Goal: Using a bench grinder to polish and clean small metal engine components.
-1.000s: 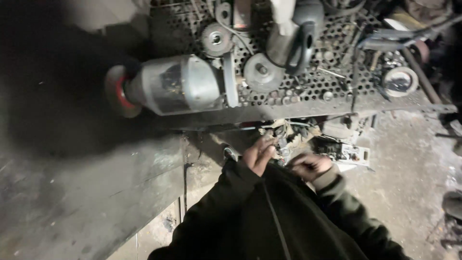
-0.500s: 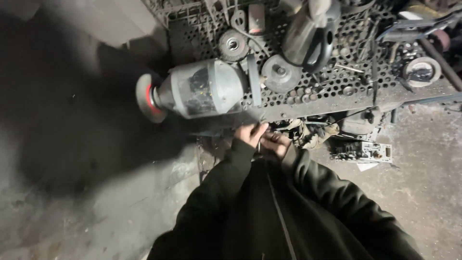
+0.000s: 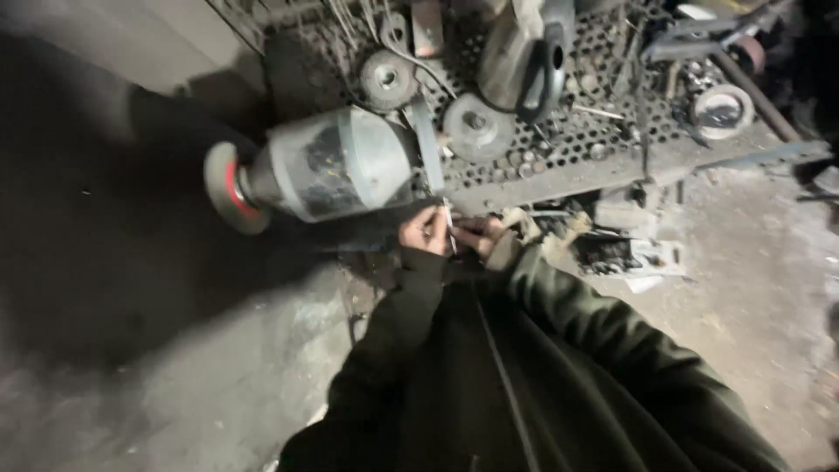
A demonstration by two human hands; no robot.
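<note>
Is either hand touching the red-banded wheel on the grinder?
No. Both the left hand and the right hand are close together below the perforated table, well apart from the wheel.

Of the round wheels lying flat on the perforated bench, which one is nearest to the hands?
The larger grey wheel beside the dark handle, just above the hands. The smaller wheel lies farther up and left.

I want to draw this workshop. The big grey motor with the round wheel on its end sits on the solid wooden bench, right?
Not quite. In the head view the big grey motor with the round wheel on its end sits at the edge of a perforated metal bench full of holes, not a solid wooden one.
</note>
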